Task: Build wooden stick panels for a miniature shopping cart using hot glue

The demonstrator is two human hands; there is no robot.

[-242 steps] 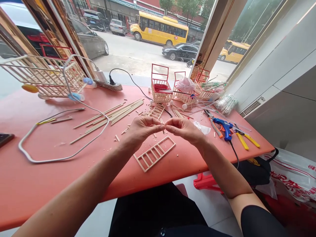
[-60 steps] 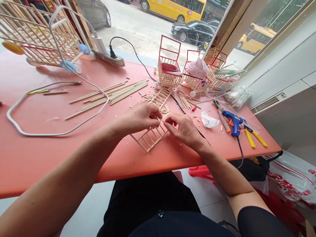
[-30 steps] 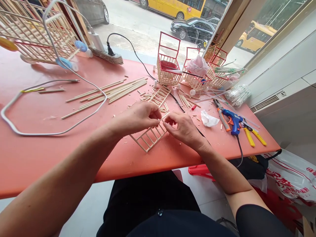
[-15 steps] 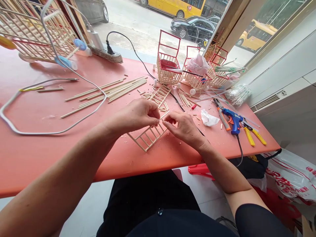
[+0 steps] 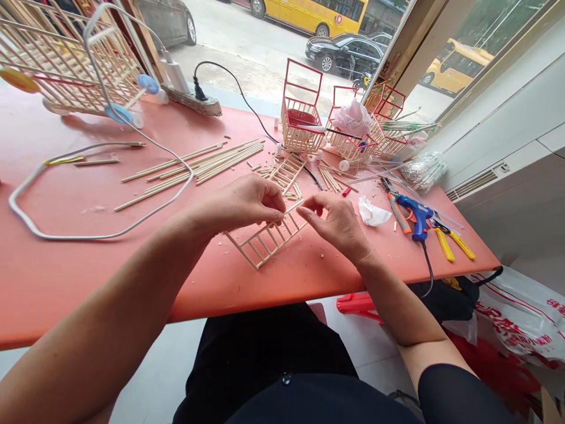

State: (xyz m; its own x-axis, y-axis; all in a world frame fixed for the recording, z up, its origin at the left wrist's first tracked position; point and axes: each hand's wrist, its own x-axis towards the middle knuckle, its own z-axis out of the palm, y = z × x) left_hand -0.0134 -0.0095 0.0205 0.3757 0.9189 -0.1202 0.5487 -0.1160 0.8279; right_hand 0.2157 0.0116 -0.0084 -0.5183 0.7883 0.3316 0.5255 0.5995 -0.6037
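A ladder-like frame of thin wooden sticks (image 5: 282,246) is held low over the front of the table, with several short rungs between its long rails. My left hand (image 5: 247,203) pinches its upper rail between thumb and fingers, hiding part of that rail. At the rail's right end, my right hand (image 5: 338,224) has thumb and forefinger closed around the stick tip; its other fingers are curled. Just beyond the hands, a second small stick lattice (image 5: 286,171) lies among short cut pieces.
Long wooden sticks (image 5: 229,162) lie left of centre, near a white cable (image 5: 88,235). Small stick carts (image 5: 304,126) with red trim stand at the back. A blue glue gun (image 5: 417,215), yellow-handled pliers (image 5: 445,244) and crumpled tissue (image 5: 373,212) are on the right.
My right hand has shifted slightly up and right along the frame, its thumb now straighter. My left hand keeps its pinch, and the frame has barely moved.
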